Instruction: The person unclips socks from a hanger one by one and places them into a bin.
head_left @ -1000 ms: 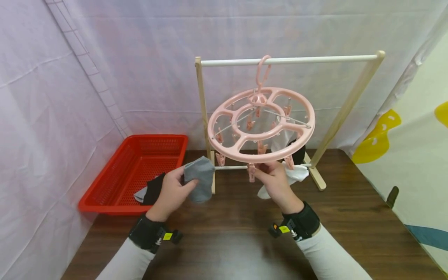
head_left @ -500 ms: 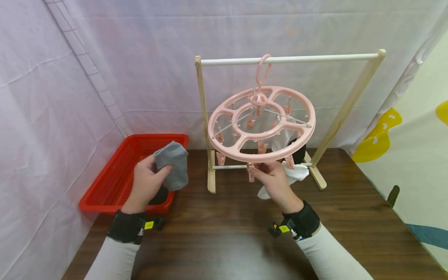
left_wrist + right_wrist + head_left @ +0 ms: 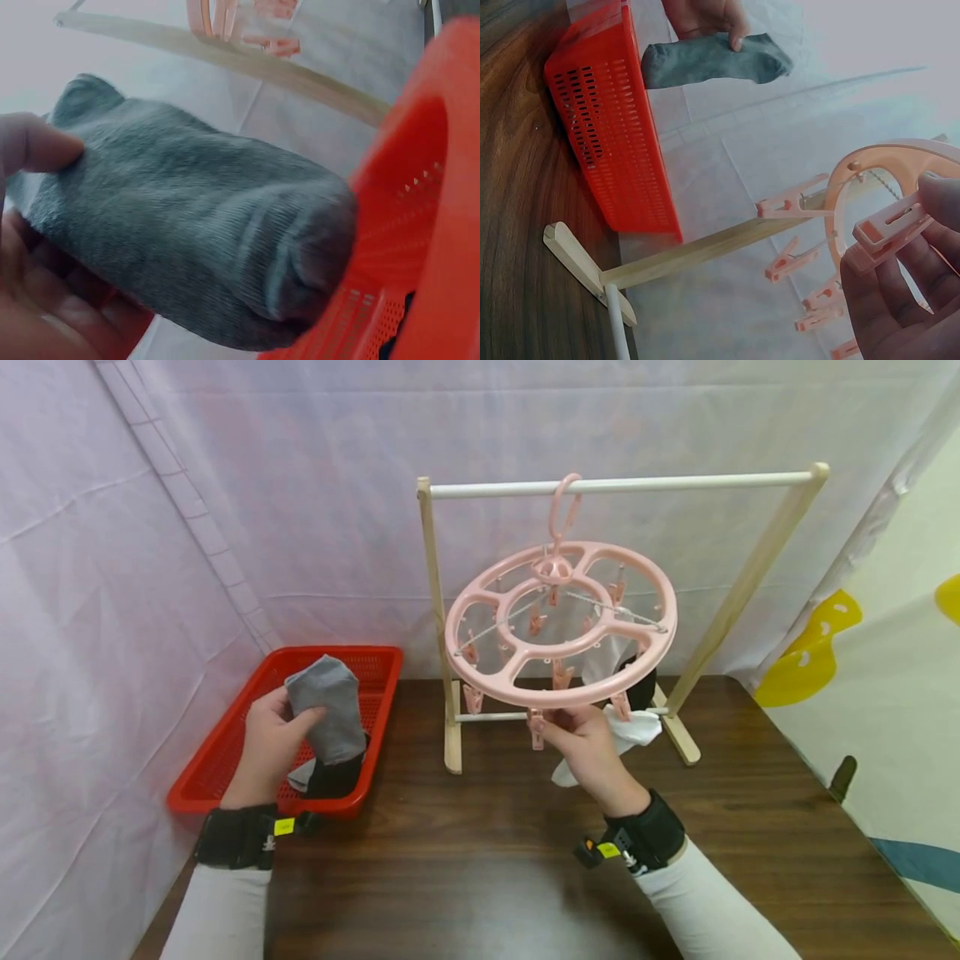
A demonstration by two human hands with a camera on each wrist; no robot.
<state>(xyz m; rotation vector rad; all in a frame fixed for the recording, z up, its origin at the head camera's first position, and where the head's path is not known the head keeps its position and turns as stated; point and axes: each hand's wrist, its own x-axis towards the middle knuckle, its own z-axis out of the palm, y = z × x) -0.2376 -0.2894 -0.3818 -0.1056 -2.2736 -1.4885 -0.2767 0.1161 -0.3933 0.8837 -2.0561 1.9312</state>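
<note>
A grey sock (image 3: 326, 710) is pinched between the thumb and fingers of my left hand (image 3: 272, 739), held up over the red basket (image 3: 382, 710). In the left wrist view the sock (image 3: 195, 217) spans the picture, its toe end by the basket's rim. My right hand (image 3: 588, 747) grips a pink clothespin (image 3: 537, 729) at the front edge of the round pink drying hanger (image 3: 555, 697). The right wrist view shows this clothespin (image 3: 892, 225) between thumb and fingers, with no cloth in it. Black and grey socks (image 3: 335, 778) lie in the basket.
The hanger hooks over the white bar (image 3: 690, 484) of a wooden stand (image 3: 731, 602). Several more clothespins (image 3: 472, 697) dangle from it. White socks (image 3: 633, 727) and a black sock (image 3: 641, 683) hang at its right side, behind my right hand. Brown tabletop (image 3: 480, 860) lies in front.
My left hand has carried the grey sock leftward, away from the hanger and over the red basket. My right hand stays on the clothespin.
</note>
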